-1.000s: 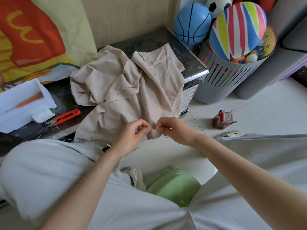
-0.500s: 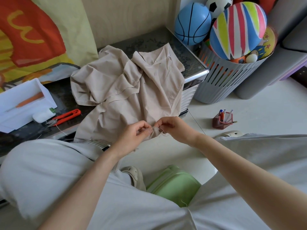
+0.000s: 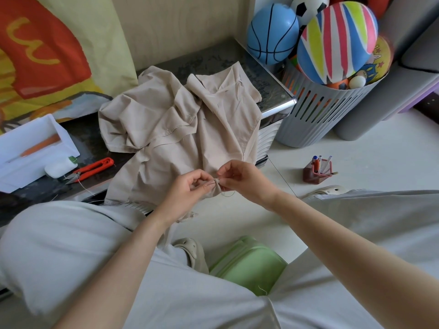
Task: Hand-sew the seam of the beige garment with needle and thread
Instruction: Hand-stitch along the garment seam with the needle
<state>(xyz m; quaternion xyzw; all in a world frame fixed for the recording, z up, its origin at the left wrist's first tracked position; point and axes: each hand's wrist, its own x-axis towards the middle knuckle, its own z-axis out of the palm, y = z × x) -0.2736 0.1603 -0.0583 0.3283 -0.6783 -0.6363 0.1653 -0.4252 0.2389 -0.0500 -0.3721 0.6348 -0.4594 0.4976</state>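
The beige garment (image 3: 180, 129) lies crumpled on a dark low table (image 3: 213, 60) and hangs over its near edge. My left hand (image 3: 187, 188) pinches a bunched fold of its lower seam. My right hand (image 3: 242, 179) pinches the same fold from the other side, fingertips almost touching the left ones. A thin needle (image 3: 210, 185) shows between the two hands. A short loop of pale thread (image 3: 228, 194) hangs just below my right fingers.
Red thread snips (image 3: 92, 168), a white bottle (image 3: 60, 167) and a white tray (image 3: 31, 150) sit on the table at left. A grey basket of balls (image 3: 318, 115) stands at right, a small pen holder (image 3: 317, 170) on the floor, a green stool (image 3: 247, 264) between my knees.
My hands have drawn closer together on the fold and risen slightly. The thread loop under my right hand has shortened.
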